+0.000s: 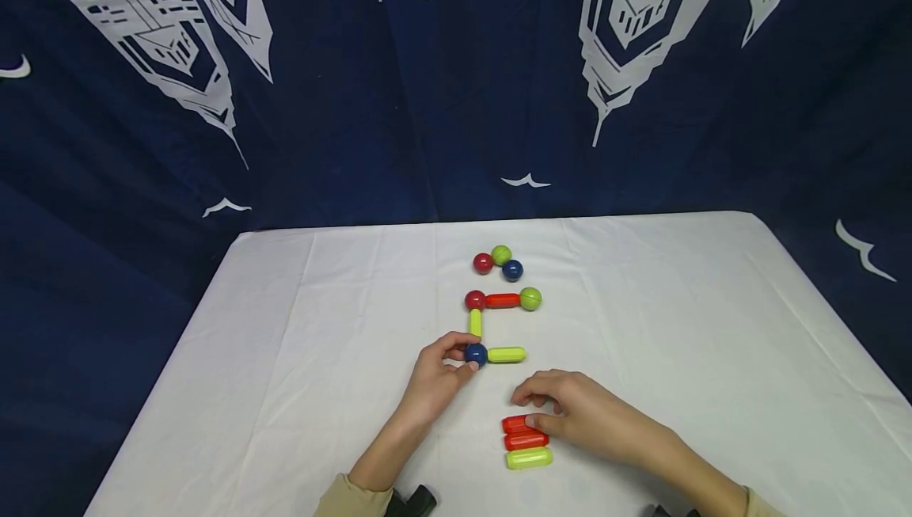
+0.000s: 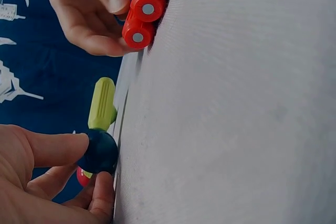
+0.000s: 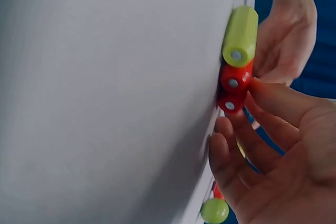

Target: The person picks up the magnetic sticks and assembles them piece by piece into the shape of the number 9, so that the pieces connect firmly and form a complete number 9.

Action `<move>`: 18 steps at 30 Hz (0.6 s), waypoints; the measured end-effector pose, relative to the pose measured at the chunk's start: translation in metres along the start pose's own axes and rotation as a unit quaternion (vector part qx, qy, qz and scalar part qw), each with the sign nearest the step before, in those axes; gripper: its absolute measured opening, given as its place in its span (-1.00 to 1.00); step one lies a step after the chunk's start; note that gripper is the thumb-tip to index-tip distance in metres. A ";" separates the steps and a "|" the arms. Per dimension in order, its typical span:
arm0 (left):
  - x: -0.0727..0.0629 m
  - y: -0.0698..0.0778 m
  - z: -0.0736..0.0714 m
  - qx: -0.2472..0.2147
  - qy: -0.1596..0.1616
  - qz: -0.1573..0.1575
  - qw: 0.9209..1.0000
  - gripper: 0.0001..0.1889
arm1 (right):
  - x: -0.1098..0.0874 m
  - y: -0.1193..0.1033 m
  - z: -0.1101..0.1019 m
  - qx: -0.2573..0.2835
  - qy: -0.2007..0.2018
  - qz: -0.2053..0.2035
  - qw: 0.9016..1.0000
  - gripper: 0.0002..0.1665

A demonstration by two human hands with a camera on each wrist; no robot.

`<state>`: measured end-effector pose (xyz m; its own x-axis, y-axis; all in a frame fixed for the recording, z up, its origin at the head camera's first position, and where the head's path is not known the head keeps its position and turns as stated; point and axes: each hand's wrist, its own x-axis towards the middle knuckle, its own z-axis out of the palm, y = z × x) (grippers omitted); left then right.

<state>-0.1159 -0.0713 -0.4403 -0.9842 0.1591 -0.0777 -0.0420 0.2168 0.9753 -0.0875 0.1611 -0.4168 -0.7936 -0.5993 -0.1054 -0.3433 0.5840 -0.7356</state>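
My left hand [image 1: 436, 378] pinches a dark blue ball [image 1: 476, 355] between thumb and fingers. A yellow-green rod [image 1: 507, 355] sticks out to the right of this ball. Another yellow-green rod [image 1: 475, 324] links it to a red ball [image 1: 475, 300], which joins a red rod [image 1: 503, 301] and a green ball [image 1: 530, 298]. My right hand [image 1: 587, 414] is over the far red rod [image 1: 514, 424] of a small row, its thumb at the rod and its fingers spread beyond it. In the right wrist view, metal discs show on the ends of the row's rods.
Nearest me in the row lie a second red rod [image 1: 526, 441] and a yellow-green rod [image 1: 530, 458]. Farther back sit a loose red ball [image 1: 483, 264], a green ball [image 1: 502, 255] and a blue ball [image 1: 512, 270]. A white cloth [image 1: 342, 295] covers the table, with a dark blue curtain behind.
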 end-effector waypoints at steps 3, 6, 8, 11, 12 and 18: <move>0.001 -0.001 -0.001 0.007 0.000 0.000 1.000 -0.69 | 0.003 -0.001 0.003 -0.006 -0.017 -0.003 1.000 -0.77; 0.001 -0.001 -0.001 0.013 -0.002 0.000 1.000 -0.70 | 0.005 -0.002 0.005 -0.013 -0.029 0.000 0.999 -0.77; 0.001 -0.001 -0.001 0.014 -0.002 -0.002 1.000 -0.70 | 0.005 -0.003 0.006 -0.019 -0.036 0.002 0.999 -0.76; 0.001 -0.001 -0.001 0.017 -0.003 -0.003 1.000 -0.70 | 0.004 -0.004 0.006 -0.032 -0.043 -0.004 0.999 -0.74; 0.001 -0.001 -0.001 0.018 -0.003 -0.001 1.000 -0.70 | 0.004 -0.004 0.006 -0.035 -0.045 -0.007 0.998 -0.73; 0.001 -0.003 0.000 0.021 -0.002 -0.001 1.000 -0.70 | 0.002 0.000 -0.001 -0.003 -0.027 -0.009 1.000 -0.74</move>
<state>-0.1173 -0.0720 -0.4433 -0.9834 0.1625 -0.0808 -0.0369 0.2572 0.9657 -0.0899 0.1605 -0.4161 -0.7593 -0.6381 -0.1276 -0.3606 0.5758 -0.7338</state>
